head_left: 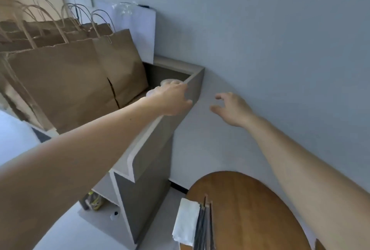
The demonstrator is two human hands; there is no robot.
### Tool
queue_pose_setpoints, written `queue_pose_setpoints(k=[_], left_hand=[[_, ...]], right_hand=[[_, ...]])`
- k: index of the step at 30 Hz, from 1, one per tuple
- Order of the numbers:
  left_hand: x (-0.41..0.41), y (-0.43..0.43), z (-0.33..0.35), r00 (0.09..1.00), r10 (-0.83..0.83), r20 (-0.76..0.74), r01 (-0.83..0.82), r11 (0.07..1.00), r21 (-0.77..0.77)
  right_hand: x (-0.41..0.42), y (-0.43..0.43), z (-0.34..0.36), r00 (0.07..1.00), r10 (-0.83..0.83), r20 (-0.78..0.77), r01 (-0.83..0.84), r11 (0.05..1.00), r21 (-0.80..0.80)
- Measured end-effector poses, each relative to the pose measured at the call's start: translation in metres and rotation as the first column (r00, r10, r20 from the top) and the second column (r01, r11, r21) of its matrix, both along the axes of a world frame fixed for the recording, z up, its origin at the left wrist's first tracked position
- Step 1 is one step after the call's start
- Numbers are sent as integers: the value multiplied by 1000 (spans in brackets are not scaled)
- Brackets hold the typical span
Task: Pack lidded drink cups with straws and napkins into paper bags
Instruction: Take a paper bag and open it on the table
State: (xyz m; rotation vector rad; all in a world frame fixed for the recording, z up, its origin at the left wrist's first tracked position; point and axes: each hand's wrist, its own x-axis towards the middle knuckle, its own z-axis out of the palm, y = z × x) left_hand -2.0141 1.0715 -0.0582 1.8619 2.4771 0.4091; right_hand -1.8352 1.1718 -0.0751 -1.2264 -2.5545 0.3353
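Takeaway drinks shop, service area. A row of brown handled paper bags (pixel 66 81) stands on a raised grey desk (pixel 152 145) with a white bag (pixel 140 29) behind; napkins (pixel 185 221) and wrapped straws (pixel 204 227) lie on a round wooden desk (pixel 250 209) beside a plain wall (pixel 280 39).

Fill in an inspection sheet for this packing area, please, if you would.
Surface: grey counter with raised rim; round wooden table lower right.
Job's things: brown paper bags upright on the counter; clear lidded cups behind the rim, mostly hidden; napkins and likely straws on the table.
Clutter: white bag against the wall; unclear yellowish item on a low shelf.
Grippers: left hand on a cup, grip hidden; right hand open in the air, empty.
Cables: nothing seen.
Surroundings: blue-grey wall.
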Motion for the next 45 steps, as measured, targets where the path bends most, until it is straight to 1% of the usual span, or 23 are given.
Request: queue_pose_setpoints(k=[3,6,10,15,19,25,29,31,34,38,42,45], left_hand=[[44,12,-17,993,-114,-12,113,993,-26],[89,20,-48,978,-208,23,209,971,-113],[148,29,-91,959,-280,52,284,931,-229],[229,30,-140,935,-345,78,350,869,-350],[286,38,-161,930,-356,89,362,855,-371],[367,51,-180,927,-351,134,375,835,-402],[398,60,-194,912,-378,159,409,804,-433],[410,71,-199,901,-401,167,432,786,-442],[432,90,-205,868,-457,197,492,732,-471],[470,119,-208,820,-520,240,569,696,-438],[515,133,-220,778,-574,256,622,646,-443],[543,147,-230,777,-574,257,621,632,-464]], right_hand=[[54,-14,-18,993,-111,39,113,992,-60],[110,-30,-47,975,-192,110,209,964,-167],[181,-45,-89,943,-285,171,320,918,-235],[257,-53,-134,924,-317,212,372,873,-316],[310,-46,-157,932,-311,186,359,866,-347],[384,-35,-177,925,-311,216,373,849,-373],[419,-34,-191,913,-322,250,401,822,-405],[437,-31,-194,891,-371,261,449,801,-396],[464,-33,-197,859,-447,250,512,746,-426],[506,-30,-196,791,-568,228,605,669,-432],[552,-23,-208,737,-621,267,670,620,-408],[588,-2,-221,699,-666,260,707,591,-388]])
